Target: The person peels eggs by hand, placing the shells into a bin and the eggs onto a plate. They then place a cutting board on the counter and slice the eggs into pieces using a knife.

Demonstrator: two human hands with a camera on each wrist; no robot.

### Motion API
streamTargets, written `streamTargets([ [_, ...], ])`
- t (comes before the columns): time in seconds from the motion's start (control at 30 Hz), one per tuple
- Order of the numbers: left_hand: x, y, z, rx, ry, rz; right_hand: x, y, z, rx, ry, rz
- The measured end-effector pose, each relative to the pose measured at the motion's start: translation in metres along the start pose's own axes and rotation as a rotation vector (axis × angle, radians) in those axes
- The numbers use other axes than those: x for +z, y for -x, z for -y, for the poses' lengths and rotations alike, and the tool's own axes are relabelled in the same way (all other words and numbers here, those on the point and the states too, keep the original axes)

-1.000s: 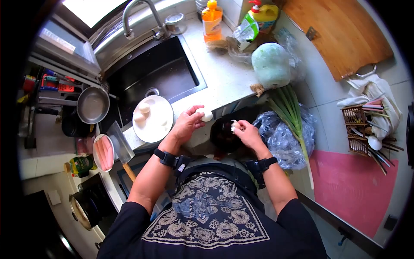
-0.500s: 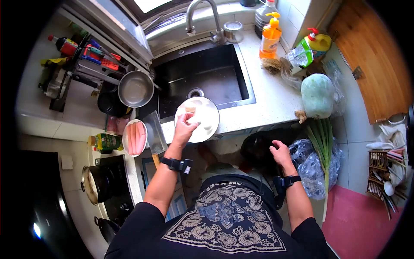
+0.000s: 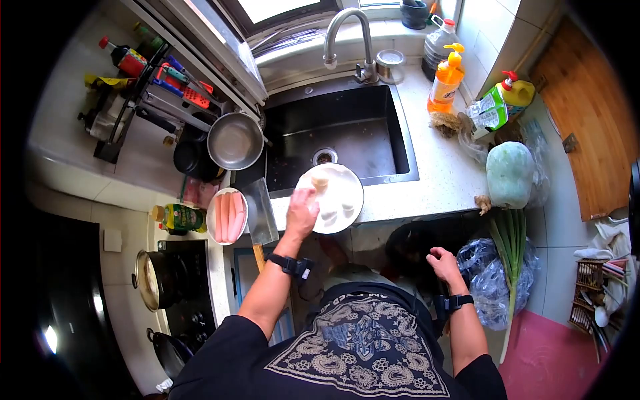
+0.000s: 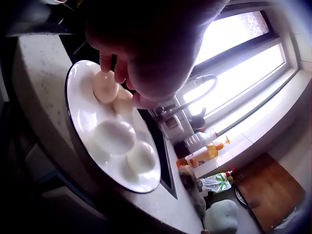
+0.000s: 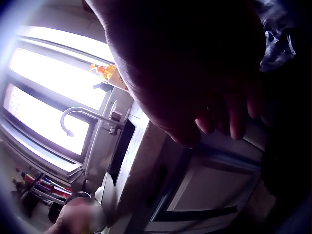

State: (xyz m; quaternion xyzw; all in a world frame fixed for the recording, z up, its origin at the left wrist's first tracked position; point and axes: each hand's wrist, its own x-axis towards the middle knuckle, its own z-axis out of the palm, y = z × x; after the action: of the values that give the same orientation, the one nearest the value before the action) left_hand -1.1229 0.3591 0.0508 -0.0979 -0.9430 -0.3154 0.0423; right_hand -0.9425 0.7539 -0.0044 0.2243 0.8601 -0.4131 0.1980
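A white plate point(image 3: 353, 189) with a dark rim lies at the counter's front edge, overlapping the sink. Two smooth white peeled eggs point(image 4: 115, 137) and two light brown eggs point(image 4: 105, 87) lie on it. My left hand point(image 3: 303, 212) reaches over the plate's left side. Its fingertips and thumb close round the light brown egg nearer the palm; in the head view the hand covers that egg. My right hand point(image 3: 445, 263) hovers in front of the counter beside a dark container point(image 3: 408, 243), its fingers loosely bent with nothing between them.
A cleaver point(image 3: 261, 213) and a plate of pink sausages point(image 3: 230, 218) lie left of the egg plate. Behind is the black sink point(image 3: 347, 133). To the right are a winter melon point(image 3: 510, 175), leeks point(image 3: 510, 250) and a plastic bag point(image 3: 490, 287).
My left hand has carried the peeled egg onto the plate, released it and moved to the brown eggs. My right hand has dropped its white bits. The head view has shifted left.
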Motion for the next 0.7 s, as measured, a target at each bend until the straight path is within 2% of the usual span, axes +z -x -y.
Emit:
streamTargets([
  [0.07, -0.010, -0.010, 0.002, 0.028, -0.147, -0.072, 0.001, 0.002, 0.002, 0.003, 0.001, -0.008],
  [0.17, -0.014, -0.021, 0.010, 0.076, -0.265, 0.033, 0.004, 0.001, 0.004, 0.007, 0.002, -0.044],
  [0.3, -0.012, -0.026, 0.009, -0.009, -0.429, 0.098, 0.011, -0.005, -0.004, -0.014, 0.088, -0.142],
  [0.5, -0.015, -0.023, 0.016, -0.024, -0.368, 0.085, 0.012, -0.006, -0.008, 0.021, 0.154, -0.169],
  [0.57, -0.017, -0.021, 0.024, 0.012, -0.275, 0.031, 0.019, -0.010, -0.019, 0.018, 0.173, -0.174],
  [0.7, -0.031, -0.014, -0.004, 0.047, -0.019, -0.021, 0.018, -0.006, -0.021, -0.002, 0.203, -0.187],
])
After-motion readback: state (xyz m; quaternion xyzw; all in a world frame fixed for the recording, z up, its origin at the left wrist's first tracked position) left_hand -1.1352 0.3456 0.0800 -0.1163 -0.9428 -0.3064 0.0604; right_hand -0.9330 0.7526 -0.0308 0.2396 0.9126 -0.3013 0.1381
